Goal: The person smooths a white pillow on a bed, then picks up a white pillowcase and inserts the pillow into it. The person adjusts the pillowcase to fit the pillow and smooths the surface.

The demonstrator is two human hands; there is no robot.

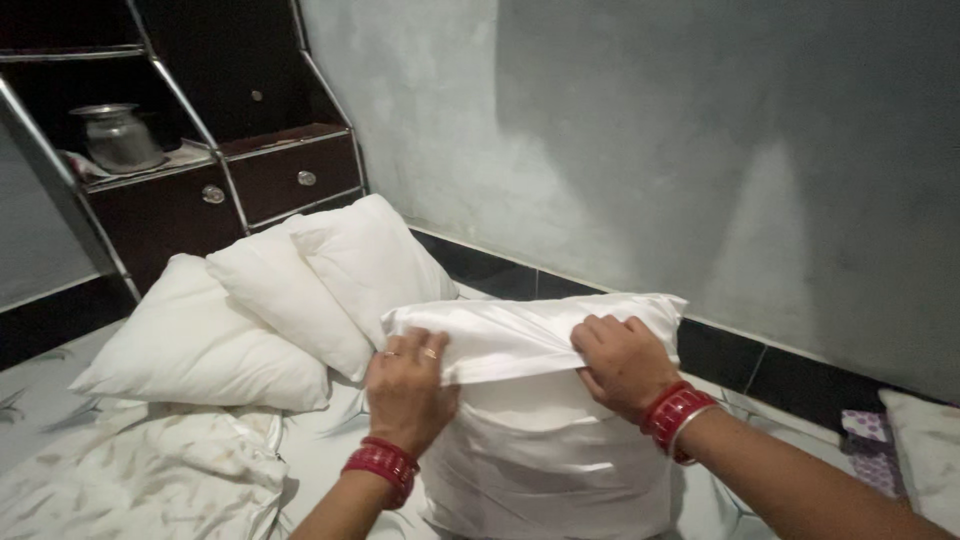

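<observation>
Currently my left hand (pixel 405 385) and right hand (pixel 622 362) pinch the satin cover's (pixel 520 340) open edge atop the upright pillow (pixel 540 450) on the bed (pixel 320 450); I judge slippery fabric could slide free, toppling it.

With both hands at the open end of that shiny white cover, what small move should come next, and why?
Probably a short downward tug with both hands together. The left hand and right hand each pinch the folded top edge of the satin pillow cover, which is bunched above the filled, upright lower part. Pulling evenly should settle the filling and smooth that bunched edge.
</observation>
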